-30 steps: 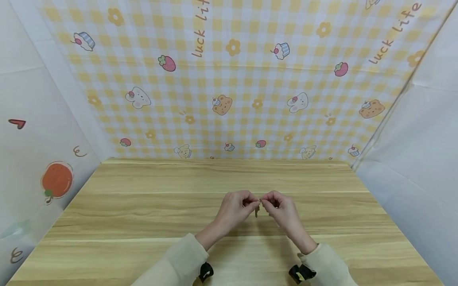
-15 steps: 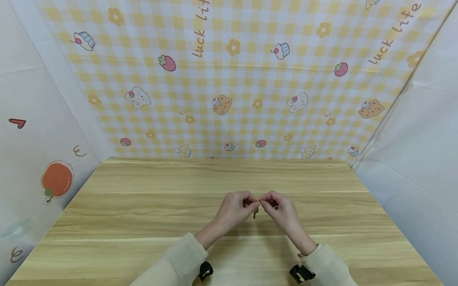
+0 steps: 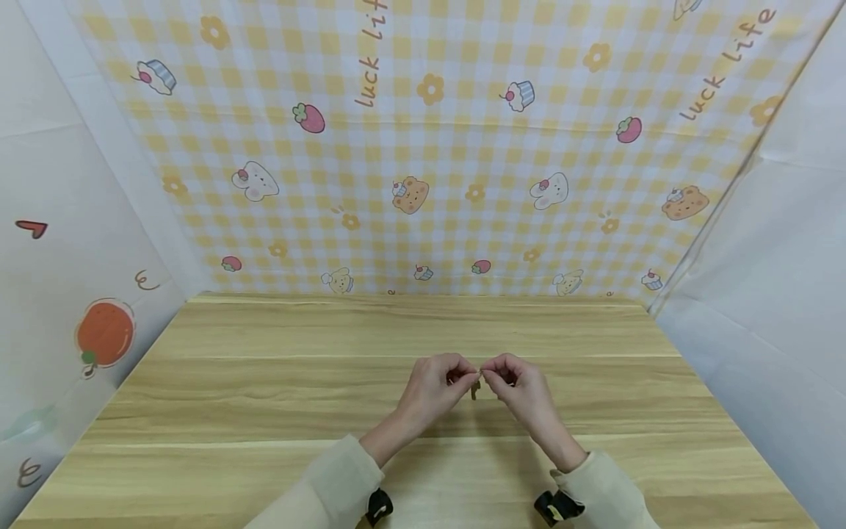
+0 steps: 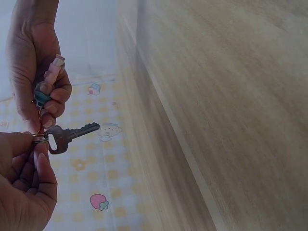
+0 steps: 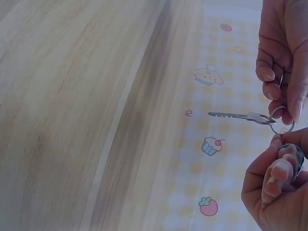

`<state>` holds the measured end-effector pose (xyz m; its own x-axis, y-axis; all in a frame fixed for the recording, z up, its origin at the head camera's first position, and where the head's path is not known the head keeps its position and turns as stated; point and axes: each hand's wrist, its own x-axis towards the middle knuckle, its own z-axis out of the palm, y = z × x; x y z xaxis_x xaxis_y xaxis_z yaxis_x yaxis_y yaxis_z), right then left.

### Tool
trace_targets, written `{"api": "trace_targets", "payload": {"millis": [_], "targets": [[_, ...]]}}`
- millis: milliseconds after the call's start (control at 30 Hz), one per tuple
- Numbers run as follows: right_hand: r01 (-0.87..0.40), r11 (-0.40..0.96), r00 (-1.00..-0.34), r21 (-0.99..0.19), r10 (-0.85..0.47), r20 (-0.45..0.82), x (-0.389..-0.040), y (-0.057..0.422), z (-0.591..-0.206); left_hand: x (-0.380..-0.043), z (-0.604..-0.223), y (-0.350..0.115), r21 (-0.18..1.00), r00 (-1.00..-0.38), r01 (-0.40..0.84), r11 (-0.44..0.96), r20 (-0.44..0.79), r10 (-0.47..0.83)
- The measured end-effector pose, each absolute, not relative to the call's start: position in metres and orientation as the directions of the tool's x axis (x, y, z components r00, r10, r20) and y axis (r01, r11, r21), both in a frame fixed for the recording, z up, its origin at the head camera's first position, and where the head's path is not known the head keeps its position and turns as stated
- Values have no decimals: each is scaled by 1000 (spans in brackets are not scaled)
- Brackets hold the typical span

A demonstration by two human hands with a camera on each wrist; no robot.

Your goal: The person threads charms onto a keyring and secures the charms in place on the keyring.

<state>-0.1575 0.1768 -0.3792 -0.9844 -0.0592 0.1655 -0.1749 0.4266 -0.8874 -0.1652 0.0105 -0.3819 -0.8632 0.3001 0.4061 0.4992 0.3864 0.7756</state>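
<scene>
My left hand (image 3: 436, 386) pinches a thin metal split ring (image 5: 272, 126) between thumb and fingertip. A metal key (image 4: 70, 136) is threaded on that ring and, in the head view, hangs below the fingers. My right hand (image 3: 520, 389) meets the left at the fingertips. It pinches the linked end of a small figurine charm (image 5: 278, 174), pink-white with a teal part, which lies against its curled fingers. A short link (image 4: 38, 113) runs from the charm toward the ring; whether it is threaded on the ring is hidden by the fingertips.
Both hands are above a wood-grain table (image 3: 264, 397). A yellow checked cloth (image 3: 423, 147) hangs behind it, with white sheets (image 3: 780, 257) on either side. Black straps (image 3: 558, 507) sit at the beige sleeves.
Both hands stay in almost the same place, fingertips together. The hanging key has swung slightly under the left fingers.
</scene>
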Motion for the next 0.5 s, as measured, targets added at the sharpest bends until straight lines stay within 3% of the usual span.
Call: {"api": "trace_targets", "payload": {"millis": [500], "targets": [[-242, 440, -970, -865, -80, 231, -156, 175, -377, -167, -378, 9, 801, -893, 433, 414, 320, 316]]}}
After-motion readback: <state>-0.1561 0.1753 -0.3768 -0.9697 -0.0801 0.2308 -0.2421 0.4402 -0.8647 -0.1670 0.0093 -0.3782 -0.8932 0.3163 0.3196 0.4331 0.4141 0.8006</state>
